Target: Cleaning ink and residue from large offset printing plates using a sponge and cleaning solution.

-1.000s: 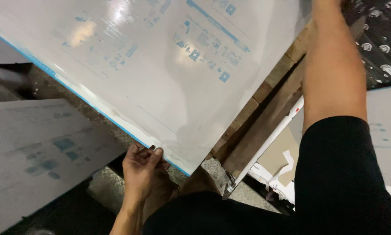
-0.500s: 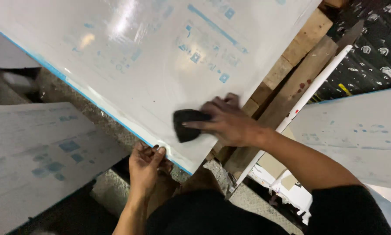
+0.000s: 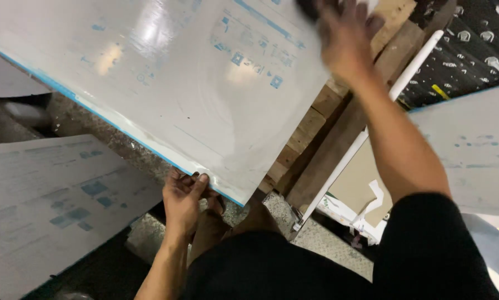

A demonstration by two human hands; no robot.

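Stone ledge; left hand (image 3: 183,201) grips sheet (image 3: 166,83).

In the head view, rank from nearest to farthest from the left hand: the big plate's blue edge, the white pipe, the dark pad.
From the left hand:
1. Blue edge of the big plate, gripped at its lower corner.
2. White pipe, leaning to the right.
3. Dark pad, top edge, under the right hand.

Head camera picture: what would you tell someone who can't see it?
A person's left hand holds the lower edge of a big shiny printing plate with pale blue marks. Their right hand, blurred, presses a dark pad near its top. Similar plates lie beside it.
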